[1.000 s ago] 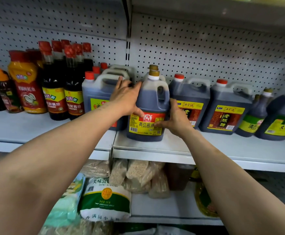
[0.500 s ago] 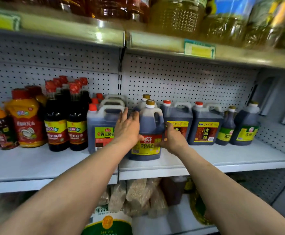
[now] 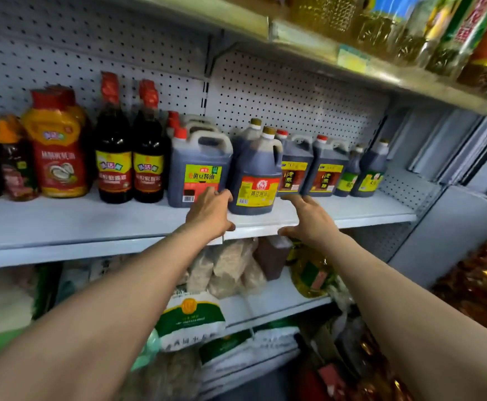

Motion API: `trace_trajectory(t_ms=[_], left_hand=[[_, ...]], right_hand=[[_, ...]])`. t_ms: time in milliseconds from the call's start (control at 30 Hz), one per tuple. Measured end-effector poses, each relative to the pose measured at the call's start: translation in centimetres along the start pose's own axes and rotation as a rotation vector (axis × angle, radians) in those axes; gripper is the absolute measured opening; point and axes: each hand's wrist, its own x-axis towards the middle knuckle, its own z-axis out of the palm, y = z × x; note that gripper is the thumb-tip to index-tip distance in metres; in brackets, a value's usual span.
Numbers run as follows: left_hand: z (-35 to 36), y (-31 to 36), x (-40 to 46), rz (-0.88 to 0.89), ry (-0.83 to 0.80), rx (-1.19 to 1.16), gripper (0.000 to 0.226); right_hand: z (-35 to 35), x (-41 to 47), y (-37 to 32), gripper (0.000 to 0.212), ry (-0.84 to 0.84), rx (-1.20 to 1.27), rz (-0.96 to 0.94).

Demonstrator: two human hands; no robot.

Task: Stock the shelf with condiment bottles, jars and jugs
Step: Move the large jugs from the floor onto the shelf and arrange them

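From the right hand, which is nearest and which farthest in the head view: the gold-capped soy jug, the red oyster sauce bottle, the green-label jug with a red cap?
1. Gold-capped soy jug: just left of the right hand.
2. Green-label jug: next on the left, behind the left hand.
3. Red oyster sauce bottle: far left on the shelf.

The jug (image 3: 255, 175) at frame centre holds dark brown liquid, with a gold cap and a red-and-yellow label. The square jug (image 3: 198, 172) to its left is dark, with a red cap and a green-yellow label over a red band. The two tall bottles (image 3: 130, 157) further left are near-black, with red caps and yellow-and-red labels. The squeeze bottle (image 3: 57, 151) is yellow and red. The shelf (image 3: 91, 224) is white; the back panel (image 3: 279, 96) is white with a regular grid of dark holes.
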Motion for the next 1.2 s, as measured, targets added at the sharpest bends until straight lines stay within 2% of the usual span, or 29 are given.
trace_trajectory(t_ms=[167,367,600,900,1200], left_hand=[[-0.6,-1.3,-7.1,-0.054,-0.084,0.098,0.066],[-1.6,-2.7,-19.1,-0.226,-0.032,0.112,0.07],[-0.4,-4.8,-29.6,-0.4,-0.094,0.178,0.074],[-0.6,-10.0,-31.2,-0.368,-0.123,0.206,0.074],[0.8,-20.4,-28.8,-0.341,-0.256,0.2,0.078]], right_hand=[[1.1,-4.7,-2.5,0.084,-0.066,0.007,-0.049],[3.6,-12.2,-6.6,0.092,-0.161,0.111,-0.226],[6.9,-19.9,-10.4,0.091,-0.257,0.109,-0.336],[10.2,-21.9,-14.6,0.089,-0.314,0.131,-0.29],[17.1,-19.7,-20.9,0.085,-0.396,0.143,-0.157]])
